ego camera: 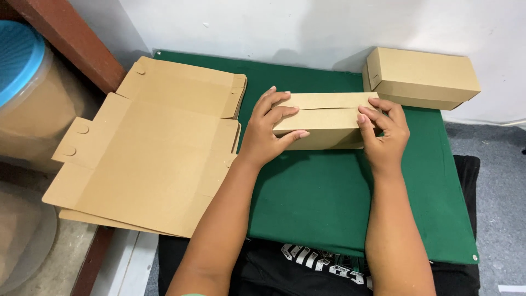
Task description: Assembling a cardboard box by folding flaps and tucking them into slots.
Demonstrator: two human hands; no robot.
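A long brown cardboard box (327, 120) lies on the green cloth (323, 197), its top flaps meeting along a seam. My left hand (268, 134) grips its left end, fingers laid over the top and front. My right hand (383, 134) grips its right end, thumb and fingers pressing on the flap edge.
A finished closed cardboard box (422, 77) stands at the back right by the white wall. A stack of flat unfolded cardboard blanks (153, 148) lies to the left, overhanging the cloth. A tub with a blue lid (22, 82) sits far left. Dark fabric lies near me.
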